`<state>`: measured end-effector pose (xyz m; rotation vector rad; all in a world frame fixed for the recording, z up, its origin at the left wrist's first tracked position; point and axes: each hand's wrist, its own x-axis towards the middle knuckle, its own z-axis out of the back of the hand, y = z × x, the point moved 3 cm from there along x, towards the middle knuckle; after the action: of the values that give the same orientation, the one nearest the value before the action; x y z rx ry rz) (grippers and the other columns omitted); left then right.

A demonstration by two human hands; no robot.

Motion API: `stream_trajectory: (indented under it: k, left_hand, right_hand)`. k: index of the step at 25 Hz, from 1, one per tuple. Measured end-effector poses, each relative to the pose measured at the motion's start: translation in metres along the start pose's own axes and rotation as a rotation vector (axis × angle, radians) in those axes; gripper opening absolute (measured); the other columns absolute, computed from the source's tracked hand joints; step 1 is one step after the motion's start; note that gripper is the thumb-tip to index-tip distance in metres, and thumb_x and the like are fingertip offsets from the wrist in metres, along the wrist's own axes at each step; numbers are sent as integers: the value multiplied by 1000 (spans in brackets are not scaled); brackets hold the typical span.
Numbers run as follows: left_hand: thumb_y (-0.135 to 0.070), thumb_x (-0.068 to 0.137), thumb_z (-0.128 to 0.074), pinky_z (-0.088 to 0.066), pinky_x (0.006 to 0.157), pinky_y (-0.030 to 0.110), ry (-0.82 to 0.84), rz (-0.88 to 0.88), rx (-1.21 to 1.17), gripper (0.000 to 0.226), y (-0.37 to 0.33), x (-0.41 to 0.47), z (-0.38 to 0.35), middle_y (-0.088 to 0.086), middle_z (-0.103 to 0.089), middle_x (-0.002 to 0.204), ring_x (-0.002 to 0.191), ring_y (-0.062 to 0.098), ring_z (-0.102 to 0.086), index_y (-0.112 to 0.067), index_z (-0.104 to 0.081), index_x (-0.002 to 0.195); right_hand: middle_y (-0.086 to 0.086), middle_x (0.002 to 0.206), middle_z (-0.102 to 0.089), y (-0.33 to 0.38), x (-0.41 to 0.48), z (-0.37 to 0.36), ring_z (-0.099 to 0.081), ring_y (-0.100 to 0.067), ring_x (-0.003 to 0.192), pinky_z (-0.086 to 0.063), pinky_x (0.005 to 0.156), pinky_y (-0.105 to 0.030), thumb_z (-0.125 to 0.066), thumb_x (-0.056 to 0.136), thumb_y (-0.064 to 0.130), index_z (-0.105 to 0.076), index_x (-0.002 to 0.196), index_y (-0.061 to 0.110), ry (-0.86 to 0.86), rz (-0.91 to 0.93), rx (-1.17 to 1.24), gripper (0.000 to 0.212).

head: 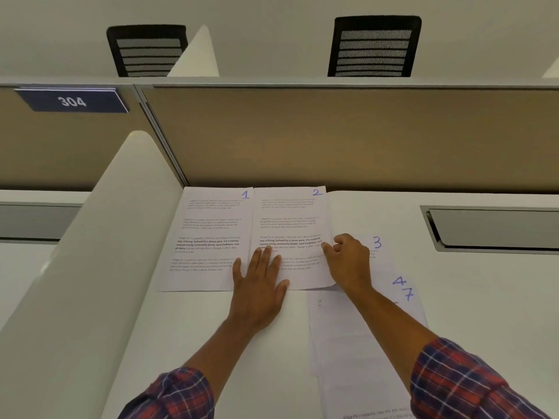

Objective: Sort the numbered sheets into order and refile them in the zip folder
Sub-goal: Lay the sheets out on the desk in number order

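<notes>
Sheet 1 [208, 237] lies flat at the back of the white desk [484, 297], against the partition. Sheet 2 [290, 219] lies right beside it. My left hand [260, 282] rests flat with straight fingers on the lower left part of sheet 2. My right hand [348, 261] pinches the right edge of sheet 2 with curled fingers. Under that hand lies sheet 3 [376, 243], then sheet 4 [399, 281] and sheet 7 [408, 294] in an overlapping pile running toward me. No zip folder shows in view.
A tan partition wall [332, 137] closes the desk at the back. A white curved divider [99, 252] bounds it on the left. A recessed cable tray [496, 228] sits at the right back. Two black chairs [375, 46] stand beyond the partition.
</notes>
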<state>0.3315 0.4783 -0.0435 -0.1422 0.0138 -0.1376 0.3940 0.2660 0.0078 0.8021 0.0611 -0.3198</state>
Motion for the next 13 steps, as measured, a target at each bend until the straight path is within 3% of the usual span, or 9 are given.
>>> stream_trajectory:
  k: [6, 9, 13]
  left_hand:
    - [-56, 105, -22, -16, 124, 63, -11, 4, -2, 67, 1, -3, -4, 3, -24, 171, 159, 23, -20, -21, -36, 160]
    - [-55, 106, -21, -12, 126, 61, -20, -1, 11, 66, 1, -5, -7, 2, -16, 173, 161, 21, -12, -23, -29, 163]
    - [-56, 107, -20, -10, 127, 59, -46, -13, -7, 66, 0, -6, -6, 1, -14, 174, 161, 20, -8, -23, -27, 164]
  right_hand:
    - [-10, 129, -67, -27, 12, 33, -64, -28, 117, -50, 101, -39, -66, 102, 34, -63, 133, 10, -87, 36, -45, 40]
    - [-12, 132, -64, -55, 31, 63, -61, -33, 121, -44, 104, -47, -64, 103, 34, -65, 133, 14, -171, -34, -138, 36]
    - [-14, 138, -58, -92, 56, 93, -57, -36, 126, -42, 105, -49, -63, 102, 38, -64, 137, 19, -74, -165, -266, 39]
